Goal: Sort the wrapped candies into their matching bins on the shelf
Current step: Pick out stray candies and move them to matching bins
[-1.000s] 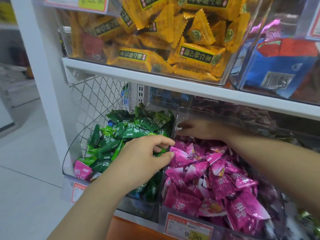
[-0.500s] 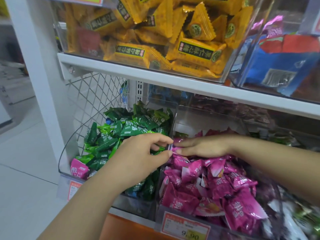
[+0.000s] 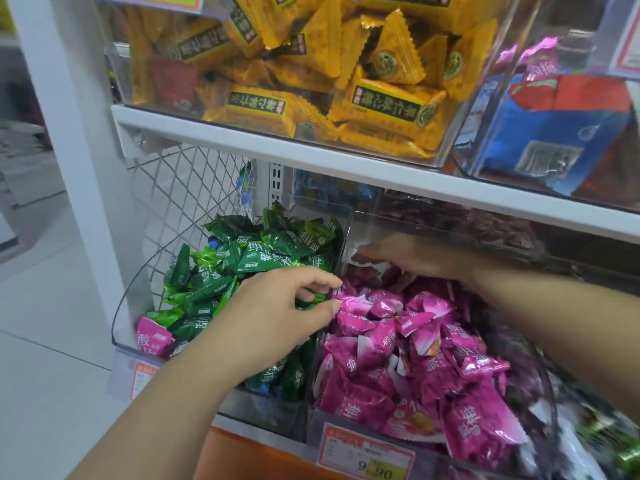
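Two clear bins stand side by side on the lower shelf. The left bin (image 3: 122, 308) holds green wrapped candies (image 3: 263, 254) and one stray pink candy (image 3: 154, 337) at its front left corner. The right bin (image 3: 349, 233) is piled with pink wrapped candies (image 3: 398, 344). My left hand (image 3: 277, 317) hovers over the green pile beside the divider, its fingers curled and a green wrapper showing between index finger and thumb. My right hand (image 3: 405, 256) reaches into the back of the pink bin, blurred behind the clear wall, with fingers stretched left onto the candies.
The shelf above (image 3: 311, 157) carries a clear bin of yellow packets (image 3: 346, 81) and another of blue and red packs (image 3: 554, 126). A wire mesh panel (image 3: 180, 195) closes off the left end. A price tag (image 3: 367, 452) hangs below the pink bin. More mixed candies (image 3: 595, 431) lie at the right.
My right hand has moved from the front of the pink pile, near my left thumb, to the back of the bin. My left hand has stayed at the divider.
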